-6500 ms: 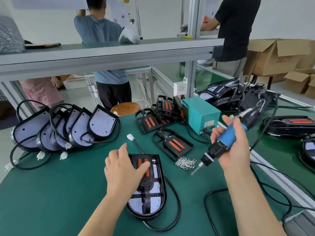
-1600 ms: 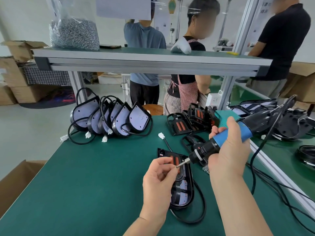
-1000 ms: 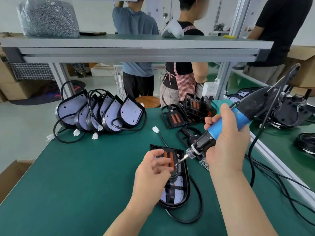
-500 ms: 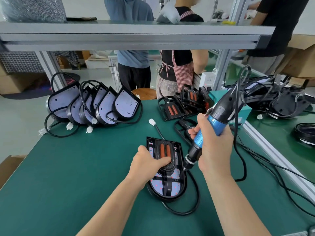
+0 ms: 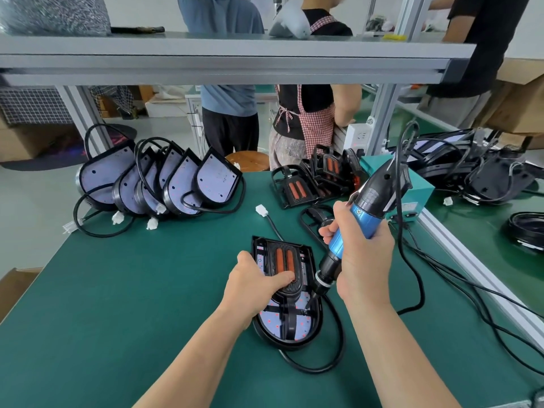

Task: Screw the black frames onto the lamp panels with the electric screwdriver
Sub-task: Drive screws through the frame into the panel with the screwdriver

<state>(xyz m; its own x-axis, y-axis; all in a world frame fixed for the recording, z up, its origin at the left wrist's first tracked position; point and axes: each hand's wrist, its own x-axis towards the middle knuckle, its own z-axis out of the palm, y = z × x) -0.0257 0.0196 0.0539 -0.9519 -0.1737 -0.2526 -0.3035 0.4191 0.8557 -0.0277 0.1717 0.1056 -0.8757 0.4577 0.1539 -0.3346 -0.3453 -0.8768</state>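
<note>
Squarely under left hand (image 5: pixel 253 285) — black frame (image 5: pixel 292 318); right hand (image 5: pixel 363 266) grips screwdriver (image 5: pixel 363 213).

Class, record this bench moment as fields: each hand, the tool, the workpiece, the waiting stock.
Left hand: presses down on the black frame
Right hand: grips the electric screwdriver
Tool: tilted, bit down at the frame's right side
Workpiece: lamp panel lying flat on the green table, frame on top
Waiting stock: row of panels leaning far left; spare frames behind

On the table (image 5: pixel 132 290), centred, lamp panel (image 5: pixel 272 320) under frame (image 5: pixel 283 257); leaning panels (image 5: pixel 182 184) behind-left, spare frames (image 5: pixel 312 184) behind-right
</note>
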